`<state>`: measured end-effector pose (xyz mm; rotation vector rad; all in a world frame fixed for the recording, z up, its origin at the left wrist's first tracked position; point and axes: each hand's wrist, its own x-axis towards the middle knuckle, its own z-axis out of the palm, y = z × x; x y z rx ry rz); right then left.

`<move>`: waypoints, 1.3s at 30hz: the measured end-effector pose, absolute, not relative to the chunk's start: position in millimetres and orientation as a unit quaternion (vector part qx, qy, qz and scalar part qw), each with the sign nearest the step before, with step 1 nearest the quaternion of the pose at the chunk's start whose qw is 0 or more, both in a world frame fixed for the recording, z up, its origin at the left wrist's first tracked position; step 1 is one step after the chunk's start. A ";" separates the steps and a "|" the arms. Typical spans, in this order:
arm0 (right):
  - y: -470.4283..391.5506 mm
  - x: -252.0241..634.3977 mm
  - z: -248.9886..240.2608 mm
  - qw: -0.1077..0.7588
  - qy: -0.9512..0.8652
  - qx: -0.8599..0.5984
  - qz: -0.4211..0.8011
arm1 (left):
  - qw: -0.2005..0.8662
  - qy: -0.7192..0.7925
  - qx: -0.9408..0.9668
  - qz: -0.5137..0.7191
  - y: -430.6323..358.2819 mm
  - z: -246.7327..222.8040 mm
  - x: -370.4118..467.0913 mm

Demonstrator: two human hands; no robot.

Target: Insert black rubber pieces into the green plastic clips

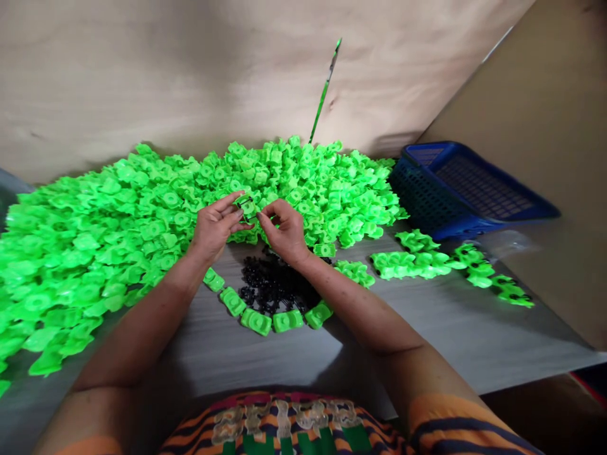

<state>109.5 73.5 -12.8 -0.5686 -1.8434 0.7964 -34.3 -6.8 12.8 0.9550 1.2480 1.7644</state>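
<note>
My left hand (213, 229) is closed on a green toy car body (247, 207), its hollow underside turned up, with black wheel axles across it. At the car's right edge, the thumb and forefinger of my right hand (284, 230) pinch the end of a black wheel axle; the fingertips partly hide it. Beneath my hands lies a heap of black wheel parts (277, 281). Several green car bodies curve around its near side, among them one in the middle (256, 321) and one beside it (288, 320).
A large pile of green car bodies (118, 221) covers the back and left of the table (303, 360). To the right are rows of green cars (410, 262), some with black wheels (512, 291). A blue basket (441, 183) stands at the back right. One thin green stick (325, 91) leans against the wall.
</note>
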 end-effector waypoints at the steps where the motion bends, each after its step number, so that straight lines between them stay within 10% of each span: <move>1: 73.4 109.5 -13.3 0.505 -0.762 -0.234 0.331 | 0.379 0.490 0.376 0.689 -6.9 12.6 -34.6; 26: 75.2 111.3 -13.6 0.515 -0.792 -0.172 0.279 | 0.419 0.496 0.380 0.659 -10.2 11.0 -38.9; 39: 74.7 109.7 -11.3 0.481 -0.690 -0.149 0.521 | 0.291 0.486 0.504 0.652 -13.8 16.9 -38.9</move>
